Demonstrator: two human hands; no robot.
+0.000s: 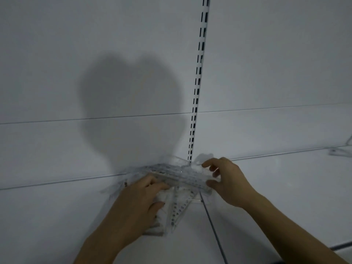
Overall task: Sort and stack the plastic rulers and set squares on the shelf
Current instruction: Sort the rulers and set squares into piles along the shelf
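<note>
A heap of clear plastic rulers [179,173] and set squares [178,204] lies on the white shelf [57,216] against the back wall. My left hand [141,202] rests on the heap's left part, fingers over a set square and thumb curled beside it. My right hand [226,180] grips the right end of a clear ruler between curled fingers and thumb. Blur hides how many pieces each hand touches.
A white slotted upright [198,82] runs up the back wall just behind the heap. A dark seam [213,229] between shelf panels runs toward me. More clear plastic pieces [341,151] lie at the far right of the shelf.
</note>
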